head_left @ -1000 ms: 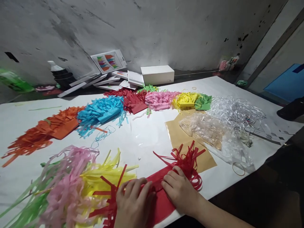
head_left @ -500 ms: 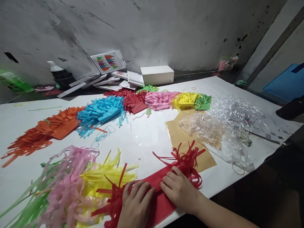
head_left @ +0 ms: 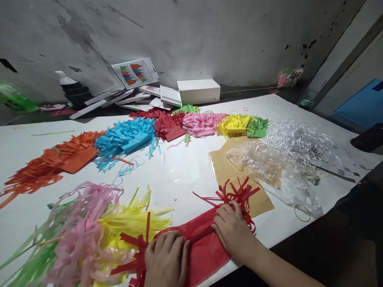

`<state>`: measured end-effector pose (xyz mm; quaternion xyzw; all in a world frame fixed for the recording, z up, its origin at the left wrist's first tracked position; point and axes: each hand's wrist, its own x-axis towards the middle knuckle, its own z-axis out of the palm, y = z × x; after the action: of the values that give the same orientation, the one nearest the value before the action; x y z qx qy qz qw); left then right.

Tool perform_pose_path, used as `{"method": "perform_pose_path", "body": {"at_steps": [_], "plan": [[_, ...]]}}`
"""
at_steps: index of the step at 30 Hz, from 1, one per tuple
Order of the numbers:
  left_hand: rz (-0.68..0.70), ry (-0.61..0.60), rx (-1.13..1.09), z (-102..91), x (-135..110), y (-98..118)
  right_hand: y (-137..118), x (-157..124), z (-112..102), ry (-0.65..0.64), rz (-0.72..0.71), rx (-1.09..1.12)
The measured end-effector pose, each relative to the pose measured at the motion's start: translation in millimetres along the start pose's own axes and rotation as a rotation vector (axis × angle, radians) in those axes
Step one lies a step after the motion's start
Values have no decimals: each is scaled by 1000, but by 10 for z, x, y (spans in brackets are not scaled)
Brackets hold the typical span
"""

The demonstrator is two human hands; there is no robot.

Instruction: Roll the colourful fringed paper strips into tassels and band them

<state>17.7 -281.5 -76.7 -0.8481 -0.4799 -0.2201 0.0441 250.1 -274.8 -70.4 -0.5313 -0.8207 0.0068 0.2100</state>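
Note:
A red tissue paper sheet (head_left: 200,243) with fringed ends lies at the near edge of the white table covering (head_left: 185,175). My left hand (head_left: 166,259) rests on its left part, fingers together and pressing on the paper. My right hand (head_left: 233,231) presses the right part, fingers bent over a rolled fold beside the red fringe (head_left: 239,195). Left of my hands lies a bundle of pink, yellow and green fringed tassels (head_left: 86,231).
Piles of cut tissue run across the far side: orange (head_left: 60,159), blue (head_left: 125,137), red (head_left: 167,125), pink (head_left: 202,123), yellow (head_left: 235,125), green (head_left: 257,127). Clear plastic bags (head_left: 269,163) lie on brown paper (head_left: 223,171). White boxes (head_left: 199,91) stand by the wall.
My right hand slid right toward the fringe, rolling the red sheet's far edge. My left hand moved back slightly toward the near edge. The camera tilted a little.

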Motion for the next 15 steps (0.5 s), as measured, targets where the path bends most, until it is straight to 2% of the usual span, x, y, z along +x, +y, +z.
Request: {"method": "perform_pose_path", "body": {"at_steps": [5, 9, 12, 15], "plan": [[-82, -157, 49, 5, 112, 25, -36, 24, -9, 14, 79, -38], [-130, -144, 36, 3, 134, 38, -58, 13, -18, 95, 117, 23], [-80, -86, -42, 6, 112, 40, -83, -9, -22, 134, -32, 49], [28, -41, -122, 1, 91, 10, -95, -20, -1, 57, -250, 53]]}}
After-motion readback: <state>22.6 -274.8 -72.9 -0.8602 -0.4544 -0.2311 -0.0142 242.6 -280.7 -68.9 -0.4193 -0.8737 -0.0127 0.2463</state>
